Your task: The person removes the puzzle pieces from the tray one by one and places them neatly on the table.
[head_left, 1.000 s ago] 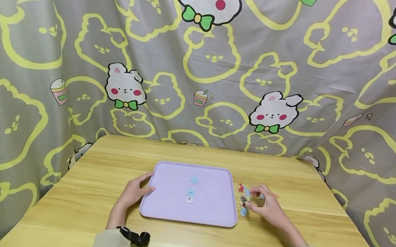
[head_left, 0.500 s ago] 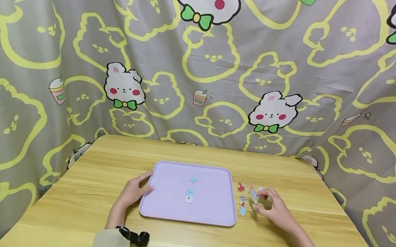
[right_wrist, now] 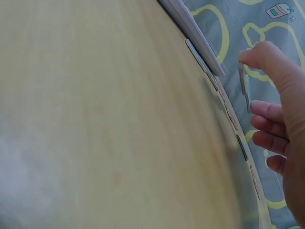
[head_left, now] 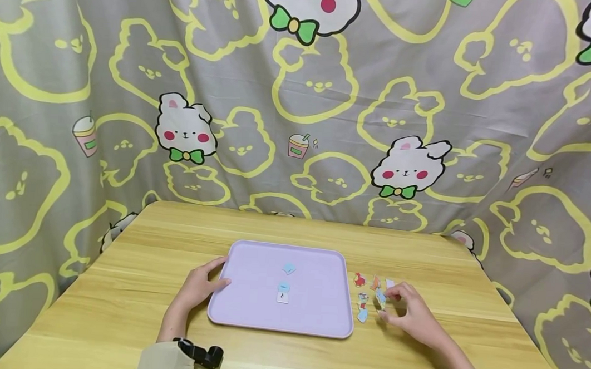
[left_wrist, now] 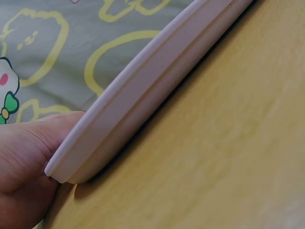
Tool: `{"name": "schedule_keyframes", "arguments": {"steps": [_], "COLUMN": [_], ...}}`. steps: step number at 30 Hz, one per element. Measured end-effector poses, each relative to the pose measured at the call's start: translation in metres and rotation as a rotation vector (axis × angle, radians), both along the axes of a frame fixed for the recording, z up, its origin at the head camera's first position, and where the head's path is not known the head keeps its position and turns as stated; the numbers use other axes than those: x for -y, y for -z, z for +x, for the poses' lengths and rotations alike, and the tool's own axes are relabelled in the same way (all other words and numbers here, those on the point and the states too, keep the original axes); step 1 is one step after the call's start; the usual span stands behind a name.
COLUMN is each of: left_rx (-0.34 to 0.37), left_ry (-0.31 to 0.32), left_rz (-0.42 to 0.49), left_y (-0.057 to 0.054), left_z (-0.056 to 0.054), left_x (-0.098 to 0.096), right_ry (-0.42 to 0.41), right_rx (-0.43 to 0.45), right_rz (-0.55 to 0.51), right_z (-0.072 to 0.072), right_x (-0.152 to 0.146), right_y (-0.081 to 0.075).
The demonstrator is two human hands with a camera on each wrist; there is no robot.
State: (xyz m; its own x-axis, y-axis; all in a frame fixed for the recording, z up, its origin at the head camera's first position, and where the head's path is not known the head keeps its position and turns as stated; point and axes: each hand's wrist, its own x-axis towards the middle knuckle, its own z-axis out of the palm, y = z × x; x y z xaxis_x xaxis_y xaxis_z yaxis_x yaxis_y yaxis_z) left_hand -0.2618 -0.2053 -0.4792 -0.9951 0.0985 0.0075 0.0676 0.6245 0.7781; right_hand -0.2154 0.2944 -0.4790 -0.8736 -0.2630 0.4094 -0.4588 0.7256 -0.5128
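My left hand (head_left: 197, 288) grips the left edge of a lavender tray (head_left: 319, 311), its thumb lying over the rim. In the left wrist view, the tray wall (left_wrist: 128, 100) rises beside that hand. Right of the tray, my right hand (head_left: 409, 313) pinches a thin, bluish puzzle-like piece (head_left: 381, 296) between thumb and fingers. The right wrist view shows this piece (right_wrist: 244, 86) edge-on, above the tabletop; it may be two overlapping layers. On the tray lie a blue piece (head_left: 289, 268), a second blue piece (head_left: 283, 287) and a white piece (head_left: 282, 298) touching it.
Several flat pieces lie by the tray's right edge: a red one (head_left: 359, 280), an orange one (head_left: 375, 281), a white one (head_left: 389, 282), a multicoloured one (head_left: 362, 298) and a blue one (head_left: 362, 316). A patterned curtain (head_left: 324, 208) hangs behind the wooden table (head_left: 286, 362).
My right hand has moved slightly right from over the loose pieces, with the bluish piece in its fingers. More of the pieces beneath now show. My left hand stays on the tray.
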Motion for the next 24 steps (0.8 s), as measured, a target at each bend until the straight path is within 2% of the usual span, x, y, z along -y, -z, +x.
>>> {"name": "schedule_keyframes", "arguments": {"steps": [7, 16, 24], "left_rx": [-0.007, -0.002, 0.005], "left_ry": [-0.001, -0.005, -0.003], "left_rz": [-0.003, -0.004, -0.003], "left_y": [0.0014, 0.0007, 0.0009], "left_z": [-0.0007, -0.0017, -0.0027], "left_x": [0.0005, 0.0007, 0.0008], "right_ry": [0.006, 0.031, 0.020], "right_rx": [-0.062, -0.044, -0.061], "right_rz": [0.088, 0.224, 0.305], "right_z": [-0.0035, -0.0043, -0.0050], "right_x": [0.0006, 0.0008, 0.0019], "right_y": [0.0016, -0.0016, -0.0026]}}
